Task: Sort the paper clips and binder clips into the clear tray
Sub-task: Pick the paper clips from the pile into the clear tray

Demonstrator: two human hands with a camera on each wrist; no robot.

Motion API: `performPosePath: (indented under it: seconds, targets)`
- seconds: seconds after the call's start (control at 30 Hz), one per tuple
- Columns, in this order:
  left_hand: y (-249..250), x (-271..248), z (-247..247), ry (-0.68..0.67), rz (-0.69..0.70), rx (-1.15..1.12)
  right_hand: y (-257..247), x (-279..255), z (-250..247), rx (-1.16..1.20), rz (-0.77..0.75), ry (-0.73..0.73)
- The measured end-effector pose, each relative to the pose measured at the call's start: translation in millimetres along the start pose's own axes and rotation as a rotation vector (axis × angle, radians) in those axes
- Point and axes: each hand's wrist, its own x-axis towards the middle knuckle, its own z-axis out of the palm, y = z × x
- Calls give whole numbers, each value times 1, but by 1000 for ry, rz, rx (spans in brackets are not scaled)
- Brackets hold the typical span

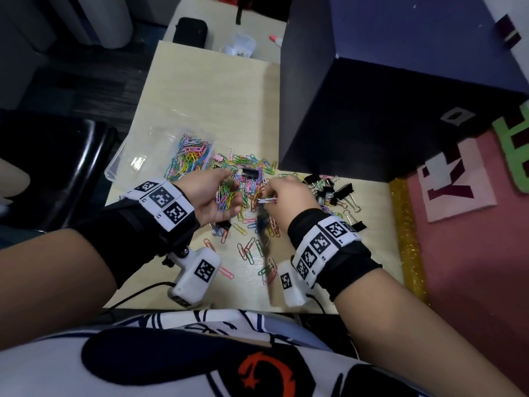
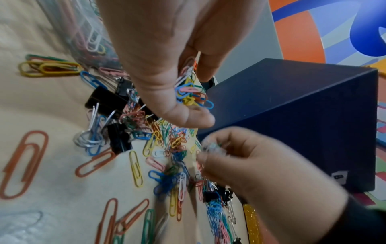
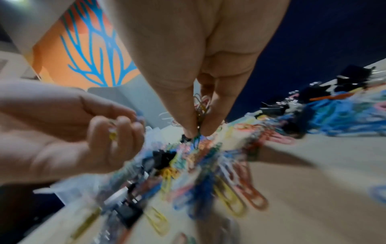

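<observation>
Coloured paper clips (image 1: 252, 179) lie in a loose heap on the pale wooden table (image 1: 206, 90), with black binder clips (image 1: 332, 190) grouped at the right. The clear tray (image 1: 134, 153) at the left holds many paper clips in its right part. My left hand (image 1: 220, 196) hovers palm up over the heap and cups a bunch of paper clips (image 2: 192, 92). Close to its right, my right hand (image 1: 274, 196) pinches a few paper clips (image 3: 201, 105) between thumb and fingers just above the heap.
A tall dark blue box (image 1: 372, 90) stands against the table's right back. A glittery gold strip (image 1: 406, 239) edges the table at the right. A black pouch (image 1: 190, 31) and a clear plastic piece (image 1: 239, 45) lie on the far table. Stray clips (image 1: 249, 250) dot the near side.
</observation>
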Motion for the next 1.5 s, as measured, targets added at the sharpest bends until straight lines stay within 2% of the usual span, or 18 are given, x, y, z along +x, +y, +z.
performPosePath:
  seconds: [0.1,0.23,0.33,0.4,0.47,0.53,0.63,0.7,0.8,0.93,1.1,1.23,1.3,1.4,1.5]
  targets:
    - [-4,3,4,-35,-17,4,-20,-4,-11,86,-97,62]
    - [-8,5,7,-62,8,-8,-44,-8,-15,137,-232,43]
    - [-7,5,6,-83,8,-34,-50,-11,-16,154,-272,-13]
    - [-6,6,4,-64,10,-11,-48,-14,-20,178,-288,21]
    - [-5,6,1,-12,3,30,-40,-13,-26,220,-263,83]
    - [-3,4,-5,22,-24,57,-29,-11,-27,153,-174,54]
    - [5,-3,-14,64,-3,86,-16,-11,-15,-154,45,-203]
    - [13,-7,-22,125,77,119,-14,-17,-4,-239,122,-334]
    - [28,-8,-34,255,178,181,-17,-24,10,-279,107,-370]
    - [43,-8,-44,394,301,275,-19,-17,20,-278,56,-302]
    - [45,-12,-42,383,311,442,-14,-11,25,-179,13,-205]
    - [45,-16,-33,403,338,834,-8,-11,24,-136,-32,-185]
    - [43,-18,-30,430,337,941,-7,-11,25,-159,-60,-198]
    - [35,-19,-22,341,387,917,-7,-13,26,-179,-77,-163]
    - [24,-15,-13,188,344,775,-4,-14,27,-185,-67,-155]
